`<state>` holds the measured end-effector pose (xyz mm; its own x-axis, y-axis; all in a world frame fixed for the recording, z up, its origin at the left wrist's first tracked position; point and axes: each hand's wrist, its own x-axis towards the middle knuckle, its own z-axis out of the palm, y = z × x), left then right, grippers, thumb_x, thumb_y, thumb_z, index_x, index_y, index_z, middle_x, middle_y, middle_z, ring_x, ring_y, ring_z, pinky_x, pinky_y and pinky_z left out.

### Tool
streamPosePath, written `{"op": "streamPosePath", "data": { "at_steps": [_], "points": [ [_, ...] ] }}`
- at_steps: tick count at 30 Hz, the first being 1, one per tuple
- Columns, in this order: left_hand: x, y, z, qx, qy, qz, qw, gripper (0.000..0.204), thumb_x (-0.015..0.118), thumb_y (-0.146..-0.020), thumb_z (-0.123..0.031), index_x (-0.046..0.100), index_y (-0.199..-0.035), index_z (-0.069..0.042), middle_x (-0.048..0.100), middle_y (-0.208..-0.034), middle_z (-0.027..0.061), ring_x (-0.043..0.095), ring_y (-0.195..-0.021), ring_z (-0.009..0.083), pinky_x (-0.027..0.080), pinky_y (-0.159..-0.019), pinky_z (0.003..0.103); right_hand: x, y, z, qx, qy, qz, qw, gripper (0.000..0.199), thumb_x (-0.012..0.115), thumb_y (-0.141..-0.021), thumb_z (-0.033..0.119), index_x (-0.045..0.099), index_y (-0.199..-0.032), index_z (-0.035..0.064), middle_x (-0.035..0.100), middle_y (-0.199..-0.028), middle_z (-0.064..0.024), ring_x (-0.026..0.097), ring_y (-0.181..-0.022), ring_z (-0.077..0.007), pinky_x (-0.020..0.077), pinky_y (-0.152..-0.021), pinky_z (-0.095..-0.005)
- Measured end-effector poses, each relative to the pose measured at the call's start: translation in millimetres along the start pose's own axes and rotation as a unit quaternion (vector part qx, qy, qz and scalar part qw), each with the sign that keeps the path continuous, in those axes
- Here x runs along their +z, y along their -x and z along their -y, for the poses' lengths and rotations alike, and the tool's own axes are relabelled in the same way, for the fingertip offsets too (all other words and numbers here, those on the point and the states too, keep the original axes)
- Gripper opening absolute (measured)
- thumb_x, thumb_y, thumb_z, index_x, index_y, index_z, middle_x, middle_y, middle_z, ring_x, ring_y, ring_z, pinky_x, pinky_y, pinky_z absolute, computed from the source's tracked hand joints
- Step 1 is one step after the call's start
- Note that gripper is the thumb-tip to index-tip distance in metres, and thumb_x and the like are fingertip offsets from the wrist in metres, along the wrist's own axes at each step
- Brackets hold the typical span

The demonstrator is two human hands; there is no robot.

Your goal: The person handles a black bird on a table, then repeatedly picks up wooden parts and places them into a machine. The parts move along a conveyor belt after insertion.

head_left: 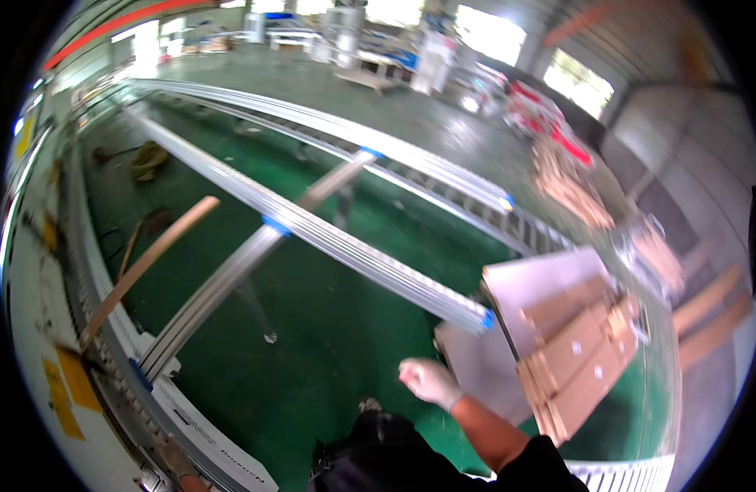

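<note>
My right hand [431, 382], in a white glove, is held over the green floor with its fingers curled in. Whether anything is inside them cannot be made out. To its right are flat cardboard pieces [579, 348] stacked on grey-white sheets [480, 365]. At the lower left my left hand [175, 456], also gloved, is by the long machine rail [120, 389]. Its fingers are dim and blurred, so its grip does not show. Beside that hand lies a long white printed box [218, 451]. Ahead, a long silver aluminium profile bundle [353, 254] rests across a metal crossbar [222, 283] with blue pads.
Another silver profile bundle [312, 119] lies farther back, beside a roller track [509, 234]. A wooden strip [152, 271] leans over the rail at left. Brown flat stock [567, 184] and red-and-white packages [546, 123] lie at the far right. White machines [431, 61] stand behind.
</note>
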<state>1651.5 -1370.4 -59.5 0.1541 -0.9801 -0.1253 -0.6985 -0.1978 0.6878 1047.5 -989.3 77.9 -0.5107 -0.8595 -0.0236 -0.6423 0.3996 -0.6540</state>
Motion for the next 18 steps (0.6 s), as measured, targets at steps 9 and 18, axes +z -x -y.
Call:
{"op": "streamPosePath", "data": {
  "at_steps": [9, 18],
  "points": [
    [56.5, 111.0, -72.3, 0.104, -0.056, -0.325, 0.938, 0.049, 0.06, -0.102, -0.023, 0.055, -0.146, -0.001, 0.062, -0.14, 0.0189, 0.062, -0.123, 0.0337, 0.05, -0.107, 0.042, -150.6, 85.5, -237.3, 0.156, 0.123, -0.286, 0.937, 0.03, 0.065, -0.098, 0.029, 0.071, -0.116, 0.0058, 0.073, -0.11, -0.0195, 0.071, -0.102, -0.0358, 0.0566, -0.088, -0.0451],
    [164.8, 248.4, -84.8, -0.011, -0.076, 0.062, 0.995, 0.051, 0.06, -0.104, -0.032, 0.054, -0.148, -0.006, 0.064, -0.137, 0.0161, 0.062, -0.121, 0.0286, 0.051, -0.107, 0.043, -225.3, 55.6, -459.2, 0.346, 0.201, -0.168, 0.901, 0.044, 0.071, -0.089, 0.029, 0.065, -0.125, 0.0054, 0.066, -0.129, -0.0207, 0.062, -0.121, -0.0386, 0.0508, -0.102, -0.0481]
  ]
}}
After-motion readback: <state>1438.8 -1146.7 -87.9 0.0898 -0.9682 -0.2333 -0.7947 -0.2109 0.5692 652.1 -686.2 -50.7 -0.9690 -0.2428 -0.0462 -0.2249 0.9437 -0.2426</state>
